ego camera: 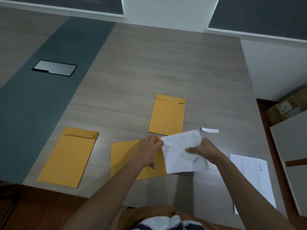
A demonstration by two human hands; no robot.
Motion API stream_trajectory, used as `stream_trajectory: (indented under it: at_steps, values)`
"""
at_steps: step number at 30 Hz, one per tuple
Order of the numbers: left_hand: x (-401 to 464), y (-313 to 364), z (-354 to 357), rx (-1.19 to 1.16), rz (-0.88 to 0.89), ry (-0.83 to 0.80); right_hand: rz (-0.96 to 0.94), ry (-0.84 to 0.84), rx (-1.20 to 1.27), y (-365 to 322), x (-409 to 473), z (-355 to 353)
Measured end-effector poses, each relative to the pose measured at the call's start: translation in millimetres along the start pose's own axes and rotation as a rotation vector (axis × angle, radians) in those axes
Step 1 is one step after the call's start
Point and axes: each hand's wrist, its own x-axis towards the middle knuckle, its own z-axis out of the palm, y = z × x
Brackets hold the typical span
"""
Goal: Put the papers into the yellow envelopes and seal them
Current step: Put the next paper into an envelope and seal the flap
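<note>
Our forearms reach up from the bottom of the frame to the middle envelope (131,156), which lies sideways on the table (166,72) just below centre. We judge the task about two thirds along: the envelope at lower left (69,155) and the one above centre (167,115) both lie with flaps folded down, apparently sealed, and a peeled strip (210,130) rests to the right of the upper one. Still left are this insertion, its sealing, and perhaps the loose papers (254,178) at lower right. Our left hand (147,151) lies flat on the envelope, fingers spread at its open mouth. Our right hand (204,150) is closed around a folded sheaf of papers (177,151), its edge meeting that mouth.
</note>
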Motion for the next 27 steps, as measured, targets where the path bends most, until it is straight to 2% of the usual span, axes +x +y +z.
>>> stream_trajectory:
  at_steps: [7,17,25,27]
  values:
    - [-16.6,-4.5,9.0,0.001,0.006,-0.041,-0.016,0.069,0.064,10.1,3.0,11.2]
    - [-13.4,8.7,7.8,0.003,0.058,0.001,-0.007,-0.014,0.068,15.0,3.4,38.7]
    - [-12.0,12.6,0.9,-0.045,0.073,-0.001,-0.048,0.054,-0.149,7.6,1.7,38.4]
    - [-11.6,15.1,-1.8,-0.042,0.097,0.014,-0.029,0.026,-0.157,4.4,1.6,40.6]
